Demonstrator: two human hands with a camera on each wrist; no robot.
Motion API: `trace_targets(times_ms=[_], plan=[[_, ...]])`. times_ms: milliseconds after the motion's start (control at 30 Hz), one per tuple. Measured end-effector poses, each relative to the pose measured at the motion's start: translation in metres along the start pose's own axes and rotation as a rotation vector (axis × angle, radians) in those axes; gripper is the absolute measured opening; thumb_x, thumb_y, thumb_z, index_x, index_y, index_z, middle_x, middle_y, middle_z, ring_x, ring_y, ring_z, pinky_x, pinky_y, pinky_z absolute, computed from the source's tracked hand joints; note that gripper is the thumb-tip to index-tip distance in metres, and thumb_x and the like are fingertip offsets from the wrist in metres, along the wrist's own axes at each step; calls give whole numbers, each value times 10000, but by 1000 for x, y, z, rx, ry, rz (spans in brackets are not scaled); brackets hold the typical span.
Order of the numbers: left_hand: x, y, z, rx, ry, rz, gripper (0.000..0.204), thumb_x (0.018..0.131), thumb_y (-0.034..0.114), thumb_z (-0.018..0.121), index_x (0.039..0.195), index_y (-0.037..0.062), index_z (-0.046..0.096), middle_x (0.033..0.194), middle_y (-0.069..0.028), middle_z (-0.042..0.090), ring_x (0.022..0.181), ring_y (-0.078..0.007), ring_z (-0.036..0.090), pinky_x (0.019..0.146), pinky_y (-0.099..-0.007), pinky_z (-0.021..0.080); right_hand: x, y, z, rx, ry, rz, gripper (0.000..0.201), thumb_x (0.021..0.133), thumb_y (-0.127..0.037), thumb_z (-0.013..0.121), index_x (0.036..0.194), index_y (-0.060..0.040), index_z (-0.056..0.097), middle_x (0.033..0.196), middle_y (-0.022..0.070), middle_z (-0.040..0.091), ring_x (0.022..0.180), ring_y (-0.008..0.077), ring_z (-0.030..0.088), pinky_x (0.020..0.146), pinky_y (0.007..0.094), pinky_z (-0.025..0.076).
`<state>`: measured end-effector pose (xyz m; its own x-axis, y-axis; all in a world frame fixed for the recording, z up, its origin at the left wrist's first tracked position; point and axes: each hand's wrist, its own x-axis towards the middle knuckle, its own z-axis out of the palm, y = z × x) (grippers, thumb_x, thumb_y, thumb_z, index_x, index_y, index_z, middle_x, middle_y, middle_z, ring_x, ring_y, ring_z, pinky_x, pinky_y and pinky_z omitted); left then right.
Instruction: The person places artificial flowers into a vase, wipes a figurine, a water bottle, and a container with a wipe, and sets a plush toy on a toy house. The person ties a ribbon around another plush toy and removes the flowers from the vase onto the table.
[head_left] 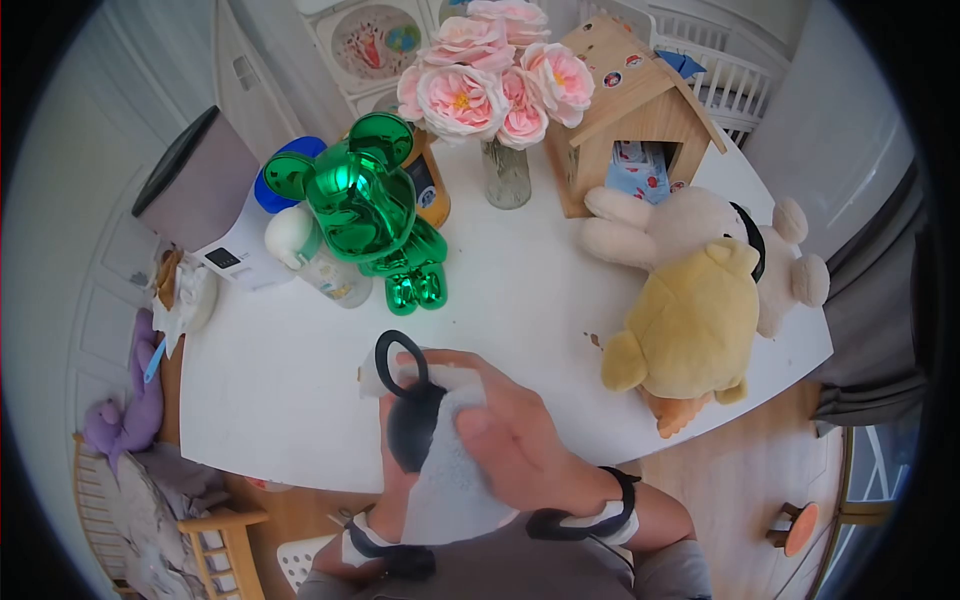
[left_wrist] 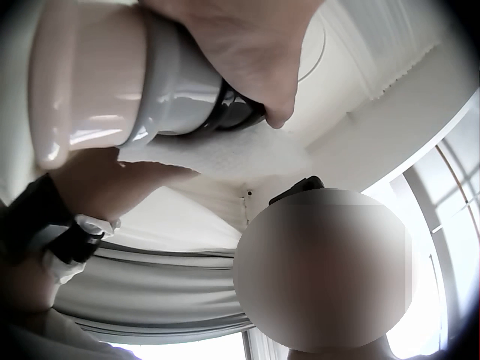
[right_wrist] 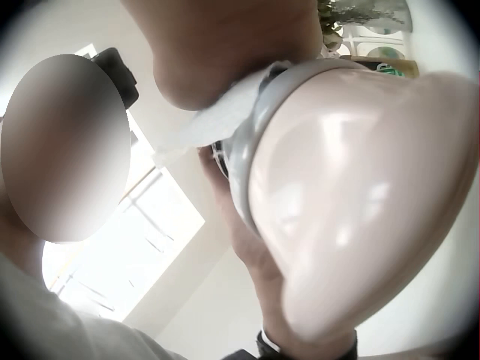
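Note:
A pale pink bottle [left_wrist: 109,75] with a grey band [right_wrist: 259,124] has a black lid [head_left: 412,430] with a black ring loop [head_left: 400,362] at its top. My left hand [head_left: 394,490] grips it from the left; its body is hidden in the head view. My right hand [head_left: 520,440] holds a white tissue [head_left: 455,465] against the right side of the lid. Folds of this tissue [left_wrist: 225,154] hang beside the lid in the left wrist view. Most left fingers are hidden behind the bottle and tissue.
Beyond the hands on the white table [head_left: 290,390] stand a shiny green bear [head_left: 365,205], a clear bottle [head_left: 340,278], a flower vase [head_left: 507,175] and a wooden house [head_left: 640,100]. Plush toys [head_left: 695,320] lie at the right. A grey-white appliance [head_left: 215,190] stands at the left.

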<state>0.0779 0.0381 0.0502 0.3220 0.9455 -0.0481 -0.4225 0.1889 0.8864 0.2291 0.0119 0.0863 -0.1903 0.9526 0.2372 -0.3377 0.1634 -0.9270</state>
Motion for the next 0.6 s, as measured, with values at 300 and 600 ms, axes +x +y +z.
trace_targets(times_ms=[300,600], plan=[[1,0,5,330,44,111,478,980,224,585,1373,151,323,1397,-119,404,1236,-203,473,1021,-354,424,9,4,5,-1113,265,-393,454,1017,-299,414,1334,14,506,1388,222,498,1270,394,497,1119,445,293],[-6,18,27,154,206,368,904,770,730,631,1271,28,359,1141,-157,563,1034,-226,573,957,-361,453,7,8,11,-340,91,-255,493,1031,-316,438,1353,57,452,1218,251,564,1105,424,566,944,443,467]])
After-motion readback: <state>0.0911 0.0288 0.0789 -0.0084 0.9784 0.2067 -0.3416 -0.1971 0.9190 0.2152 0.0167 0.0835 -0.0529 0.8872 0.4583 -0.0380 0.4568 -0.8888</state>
